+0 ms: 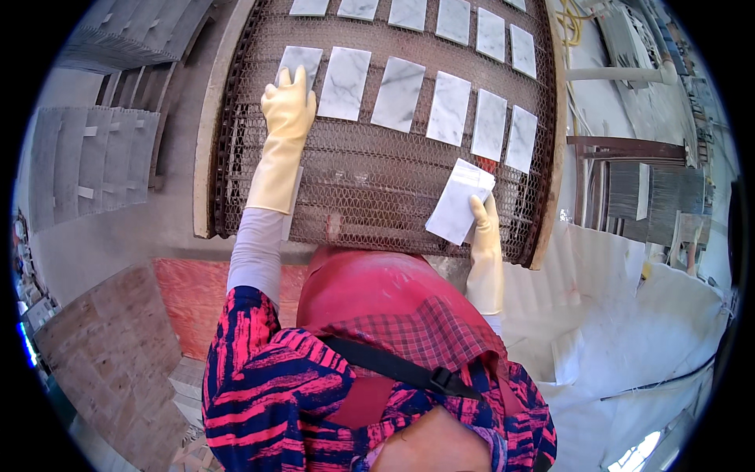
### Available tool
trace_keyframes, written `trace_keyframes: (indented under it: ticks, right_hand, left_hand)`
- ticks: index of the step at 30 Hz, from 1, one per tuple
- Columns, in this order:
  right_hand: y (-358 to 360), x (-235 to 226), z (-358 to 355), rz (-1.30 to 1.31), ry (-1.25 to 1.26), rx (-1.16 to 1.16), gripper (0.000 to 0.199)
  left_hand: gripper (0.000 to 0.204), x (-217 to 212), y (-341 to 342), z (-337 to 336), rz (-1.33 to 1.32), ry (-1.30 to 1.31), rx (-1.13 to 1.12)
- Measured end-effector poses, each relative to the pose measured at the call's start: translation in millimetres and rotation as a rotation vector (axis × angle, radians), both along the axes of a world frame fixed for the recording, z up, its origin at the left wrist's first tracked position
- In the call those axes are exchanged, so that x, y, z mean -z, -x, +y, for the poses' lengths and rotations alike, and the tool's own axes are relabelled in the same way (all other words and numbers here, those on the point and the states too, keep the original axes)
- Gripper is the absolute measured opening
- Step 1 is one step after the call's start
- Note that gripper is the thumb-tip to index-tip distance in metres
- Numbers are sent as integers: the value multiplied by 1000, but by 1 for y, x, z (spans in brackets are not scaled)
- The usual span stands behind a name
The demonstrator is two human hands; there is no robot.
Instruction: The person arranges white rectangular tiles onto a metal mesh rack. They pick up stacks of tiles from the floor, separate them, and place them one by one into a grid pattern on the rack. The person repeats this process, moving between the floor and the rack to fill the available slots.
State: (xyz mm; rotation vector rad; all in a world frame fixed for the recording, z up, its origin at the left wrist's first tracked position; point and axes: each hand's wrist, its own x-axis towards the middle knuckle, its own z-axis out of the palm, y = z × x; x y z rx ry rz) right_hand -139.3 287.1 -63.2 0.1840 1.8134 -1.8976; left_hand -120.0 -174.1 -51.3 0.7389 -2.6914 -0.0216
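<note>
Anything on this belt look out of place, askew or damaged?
No spill or clear breakage shows. One pale slab, mostly hidden by the left forearm, lies on the mesh belt apart from the rows of marbled tiles, so it looks out of line.

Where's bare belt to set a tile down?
Biggest: mesh belt between the pale slab beside the left forearm and the tile stack in the right hand, nearer than the near tile row. Slimmer strip: between that and the far row. Crowded: inside both rows, narrow gaps only.
</note>
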Motion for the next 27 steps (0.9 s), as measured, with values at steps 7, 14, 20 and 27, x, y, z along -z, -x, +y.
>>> trace_keyframes:
  ticks: [7, 14, 20, 27]
  right_hand:
    - [2, 5, 1, 29, -37, -13, 96]
    - [2, 4, -3, 6, 10, -18, 93]
    - [1, 9, -3, 46, -36, -12, 86]
    - [8, 2, -6, -19, 0, -31, 90]
  left_hand:
    - [60, 3, 9, 1, -44, 5, -73]
    - [58, 10, 0, -5, 15, -3, -46]
    - [60, 1, -82, 6, -3, -276, -98]
    - [72, -6, -192, 94, -229, -163, -152]
